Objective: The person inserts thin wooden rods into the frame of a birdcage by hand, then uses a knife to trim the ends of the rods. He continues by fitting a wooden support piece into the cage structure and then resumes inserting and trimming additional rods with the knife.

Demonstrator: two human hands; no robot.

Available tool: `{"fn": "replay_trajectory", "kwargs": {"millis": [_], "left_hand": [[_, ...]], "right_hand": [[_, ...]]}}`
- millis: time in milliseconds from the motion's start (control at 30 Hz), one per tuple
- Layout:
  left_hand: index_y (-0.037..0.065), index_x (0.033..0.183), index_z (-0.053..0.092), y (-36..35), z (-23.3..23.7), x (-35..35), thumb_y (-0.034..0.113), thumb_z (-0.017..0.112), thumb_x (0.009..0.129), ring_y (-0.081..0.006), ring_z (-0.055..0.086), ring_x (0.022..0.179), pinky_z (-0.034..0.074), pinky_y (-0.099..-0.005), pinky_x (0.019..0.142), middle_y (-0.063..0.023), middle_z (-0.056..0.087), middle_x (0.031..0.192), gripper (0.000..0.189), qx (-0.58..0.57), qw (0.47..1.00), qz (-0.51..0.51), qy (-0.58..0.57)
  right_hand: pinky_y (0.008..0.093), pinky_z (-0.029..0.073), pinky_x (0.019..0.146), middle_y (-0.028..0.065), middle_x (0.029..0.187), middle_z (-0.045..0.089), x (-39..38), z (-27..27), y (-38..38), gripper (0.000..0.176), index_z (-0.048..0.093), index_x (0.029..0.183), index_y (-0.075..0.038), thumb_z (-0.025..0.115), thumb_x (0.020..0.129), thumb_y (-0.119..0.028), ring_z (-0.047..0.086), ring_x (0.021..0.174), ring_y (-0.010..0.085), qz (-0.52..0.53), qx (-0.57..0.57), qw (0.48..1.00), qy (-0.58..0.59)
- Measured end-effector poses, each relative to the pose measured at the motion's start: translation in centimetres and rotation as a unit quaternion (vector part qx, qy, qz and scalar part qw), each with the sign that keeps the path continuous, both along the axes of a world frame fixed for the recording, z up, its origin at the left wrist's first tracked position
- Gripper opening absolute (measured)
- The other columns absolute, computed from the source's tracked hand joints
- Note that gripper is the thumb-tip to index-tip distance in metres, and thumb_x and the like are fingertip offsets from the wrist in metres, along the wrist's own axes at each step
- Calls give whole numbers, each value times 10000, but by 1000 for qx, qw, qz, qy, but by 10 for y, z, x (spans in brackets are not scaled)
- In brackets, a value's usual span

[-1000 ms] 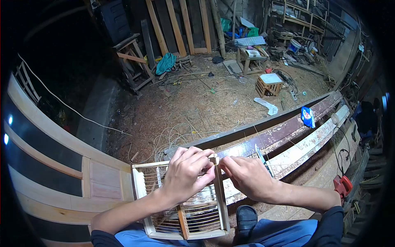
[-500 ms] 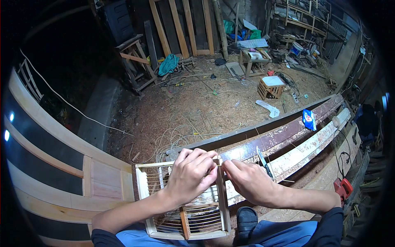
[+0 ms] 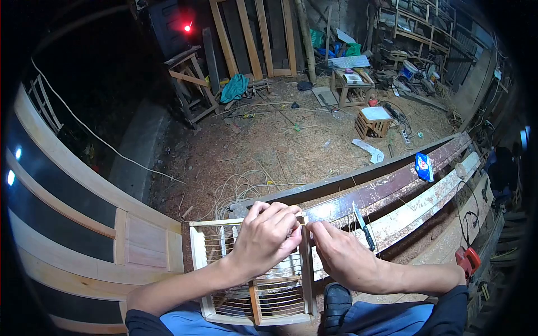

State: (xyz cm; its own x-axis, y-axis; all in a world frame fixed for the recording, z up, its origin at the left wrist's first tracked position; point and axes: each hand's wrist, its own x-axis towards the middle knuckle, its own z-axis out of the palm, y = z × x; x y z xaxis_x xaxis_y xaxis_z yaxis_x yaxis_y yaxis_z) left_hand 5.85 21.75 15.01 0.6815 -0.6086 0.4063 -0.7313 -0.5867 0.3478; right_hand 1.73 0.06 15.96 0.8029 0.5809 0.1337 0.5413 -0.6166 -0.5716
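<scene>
A wooden frame with many thin bars (image 3: 255,320) rests over my lap, its right rail upright between my hands. My left hand (image 3: 268,238) is closed at the frame's top right corner, its fingers curled round something too small to make out. Close by on the right, my right hand (image 3: 342,246) pinches at the same corner. A short yellowish strand shows between the two hands at the rail. The fingertips of both hands are partly hidden.
A knife (image 3: 364,227) lies on the long planks (image 3: 392,187) to the right, with a blue packet (image 3: 423,167) farther along. A red tool (image 3: 467,260) is at the far right. Wooden panels (image 3: 145,238) stand left. Beyond are a slatted crate (image 3: 372,123) and coiled strips (image 3: 238,187).
My right hand has moved slightly away from my left, and a yellowish strand now shows between them. The view has shifted a little. A red light now shows at the upper left.
</scene>
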Motion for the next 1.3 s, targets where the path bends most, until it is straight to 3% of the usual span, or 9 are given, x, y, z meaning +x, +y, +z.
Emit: {"fn": "replay_trajectory", "kwargs": {"millis": [67,167,267,533,600,733,800,1067,1300], "left_hand": [[-16,1146,696,0,-1,1,151,759,882,-259,699,1046,469,-426,905,-84,757,974,318,-9,1000,6,-13],[6,1062,720,0,-2,5,153,765,874,-258,706,1037,473,-424,906,-97,767,1028,243,-14,1000,10,-4],[21,991,730,1,-2,8,163,775,864,-260,711,1034,480,-420,908,-103,771,1083,195,-11,1000,4,-5],[38,1007,752,1,-2,7,175,796,853,-246,703,1030,484,-406,914,-92,774,1122,211,-28,999,15,-7],[41,1007,760,2,-3,6,178,797,853,-242,701,1028,483,-405,915,-93,774,1127,209,-35,999,21,9],[38,981,774,2,-2,3,180,796,859,-243,701,1030,481,-402,917,-97,774,1149,188,-34,999,14,-8],[37,974,778,2,-2,3,177,794,860,-245,701,1032,481,-402,918,-97,775,1154,181,-35,999,16,-11],[39,923,758,1,-2,2,139,767,859,-247,703,1034,482,-408,919,-96,774,1150,120,-50,998,24,7],[34,962,752,6,-5,3,136,757,866,-250,701,1058,483,-407,932,-96,770,1171,140,-54,998,10,-15]], "right_hand": [[527,578,811,269,1060,579,-1,0,0,413,432,1219,81,567,830,115,662,944,495,-4,30,999,31],[535,572,814,283,1067,588,-8,9,5,452,419,1257,88,567,831,116,660,954,507,-18,14,995,101],[544,569,804,303,1072,593,-2,9,1,476,407,1293,89,561,842,107,666,967,500,1,19,997,71],[525,582,798,298,975,679,6,6,-6,561,383,1396,82,565,865,83,703,979,460,-12,-5,996,90],[531,582,773,283,928,685,11,-1,-10,543,397,1391,79,562,873,80,708,913,465,-9,24,999,36],[494,569,817,220,1041,653,18,3,-15,445,511,1299,6,599,866,64,673,1000,409,5,16,998,-65],[493,556,844,190,1052,620,20,2,-14,397,548,1239,-3,625,853,53,646,1032,396,-1,17,999,-38],[390,560,646,76,931,583,18,0,-6,321,575,1150,-60,678,851,-114,669,889,234,-6,-101,977,-187],[352,524,694,52,913,585,25,-1,-7,300,640,1128,-78,687,833,-110,643,890,211,-3,-115,966,-232]]}}
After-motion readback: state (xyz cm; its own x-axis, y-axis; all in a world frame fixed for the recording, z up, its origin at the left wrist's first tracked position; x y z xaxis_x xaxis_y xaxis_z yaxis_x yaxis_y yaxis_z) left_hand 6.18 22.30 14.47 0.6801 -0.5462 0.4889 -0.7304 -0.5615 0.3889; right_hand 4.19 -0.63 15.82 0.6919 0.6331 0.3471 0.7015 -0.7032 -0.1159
